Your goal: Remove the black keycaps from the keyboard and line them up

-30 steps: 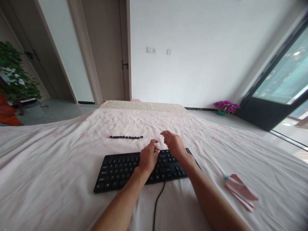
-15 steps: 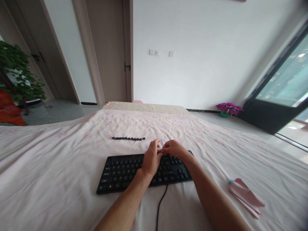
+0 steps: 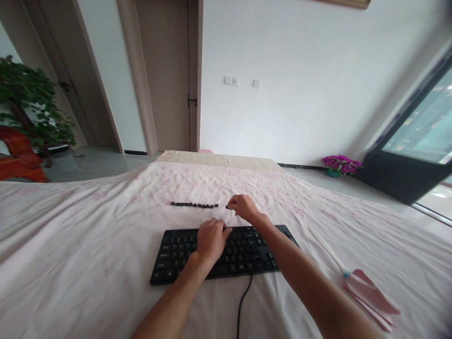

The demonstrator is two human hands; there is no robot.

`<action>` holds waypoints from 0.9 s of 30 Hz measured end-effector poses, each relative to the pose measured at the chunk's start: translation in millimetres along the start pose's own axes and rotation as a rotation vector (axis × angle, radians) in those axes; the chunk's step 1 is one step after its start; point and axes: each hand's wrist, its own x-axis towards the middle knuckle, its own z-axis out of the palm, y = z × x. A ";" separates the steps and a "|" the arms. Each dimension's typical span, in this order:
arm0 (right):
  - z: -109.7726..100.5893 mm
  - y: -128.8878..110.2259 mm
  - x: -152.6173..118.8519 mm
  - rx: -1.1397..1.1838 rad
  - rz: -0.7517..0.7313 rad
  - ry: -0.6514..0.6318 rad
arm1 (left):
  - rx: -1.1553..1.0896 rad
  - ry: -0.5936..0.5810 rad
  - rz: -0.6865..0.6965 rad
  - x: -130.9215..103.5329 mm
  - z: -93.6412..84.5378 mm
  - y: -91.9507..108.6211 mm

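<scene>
A black keyboard (image 3: pixel 243 249) lies on the pink-flowered cloth, its cable running toward me. My left hand (image 3: pixel 211 240) rests on the keyboard's upper middle, thumb apart from the fingers, holding nothing that I can see. Beyond the keyboard, my right hand (image 3: pixel 241 206) pinches a small black keycap (image 3: pixel 228 207) just above or on the cloth. To the left of it stretches a row of several small black keycaps (image 3: pixel 194 205). A gap separates the row's right end from the pinched one.
A white stick with a pink cloth head (image 3: pixel 369 294) lies at the right on the flowered cloth (image 3: pixel 106 245). Past the covered surface are a purple flower pot (image 3: pixel 341 165), a green plant (image 3: pixel 35 103) and a red wooden chair (image 3: pixel 21 157).
My hands have parted. The right one has moved forward, off the keyboard, with a keycap in its fingertips. The left has shifted slightly left and its fingers have spread. The view has tilted a little.
</scene>
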 end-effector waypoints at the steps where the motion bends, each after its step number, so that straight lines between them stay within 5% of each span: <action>1: 5.1 -3.0 5.6 -0.028 -0.001 0.015 | 0.007 -0.002 0.003 -1.5 0.4 -2.1; 13: 38.0 -6.8 35.9 -0.121 0.025 0.030 | 0.030 0.054 0.025 -3.1 5.2 -5.3; 27: 30.2 -10.0 30.1 -0.041 0.030 0.079 | 0.027 0.024 0.004 -3.1 2.6 -4.5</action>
